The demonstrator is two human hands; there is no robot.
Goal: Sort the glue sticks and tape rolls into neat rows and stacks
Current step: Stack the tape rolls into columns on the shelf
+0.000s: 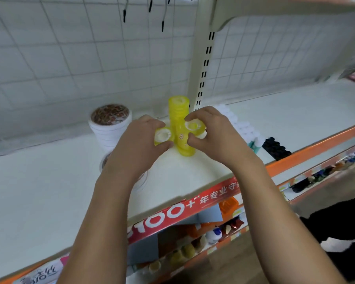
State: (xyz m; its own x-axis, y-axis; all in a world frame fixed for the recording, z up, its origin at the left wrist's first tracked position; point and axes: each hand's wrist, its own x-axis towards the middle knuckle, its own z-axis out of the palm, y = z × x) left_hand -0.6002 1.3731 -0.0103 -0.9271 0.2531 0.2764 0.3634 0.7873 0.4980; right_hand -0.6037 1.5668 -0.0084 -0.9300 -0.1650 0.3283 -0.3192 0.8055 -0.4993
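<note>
Our left hand [139, 140] curls its thumb and fingers round a small translucent yellow tape roll with a white core [164, 136], gripping it at the fingertips with the core's opening facing up at us. Our right hand [213, 134] pinches a second yellow tape roll of the same kind [192, 126] between thumb and forefinger, held a little higher than the first. Between the two hands, touching or all but touching both held rolls, stands a tall upright stack of yellow translucent tape rolls [178, 111], its top rising above our fingers. Just to the left of the left hand, a stack of white tape rolls topped by a brown patterned disc [109, 132] leans slightly, and more white rolls show partly under that wrist. Behind and to the right of the right hand runs a row of white-capped glue sticks [246, 130], then a block of black round-topped pieces [276, 149] farther right. All rest on the white shelf board [49, 191], with a red printed edge strip [193, 203] below our forearms and a white wire grid panel [90, 58] beyond the hands
</note>
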